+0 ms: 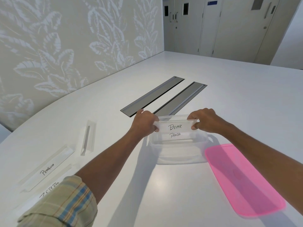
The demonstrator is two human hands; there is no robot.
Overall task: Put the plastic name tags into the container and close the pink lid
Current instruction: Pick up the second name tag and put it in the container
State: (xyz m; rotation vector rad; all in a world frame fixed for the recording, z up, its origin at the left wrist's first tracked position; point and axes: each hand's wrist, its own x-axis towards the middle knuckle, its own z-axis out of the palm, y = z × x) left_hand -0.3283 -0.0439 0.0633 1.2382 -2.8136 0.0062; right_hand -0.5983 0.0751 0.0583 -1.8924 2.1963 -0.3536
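Note:
A clear plastic container [178, 154] stands open on the white table. Both hands hold a clear name tag marked "BEAR" [175, 126] by its ends, level over the container's far half: my left hand [144, 122] pinches the left end, my right hand [205, 120] the right end. Inside the container lies a tag marked "PANDA" [175, 135]. The pink lid [242, 179] lies flat on the table to the container's right. On the left lie a "PENGUIN" tag [47, 168], a "ZEBRA" tag [49, 190] partly hidden by my sleeve, and one tag [87, 138] turned edge-on.
Two grey metal cable flaps [152, 95] [180, 99] are set in the table [229, 95] behind the container. A leaf-patterned wall [65, 46] borders the table on the left. Doors [229, 27] stand at the back of the room.

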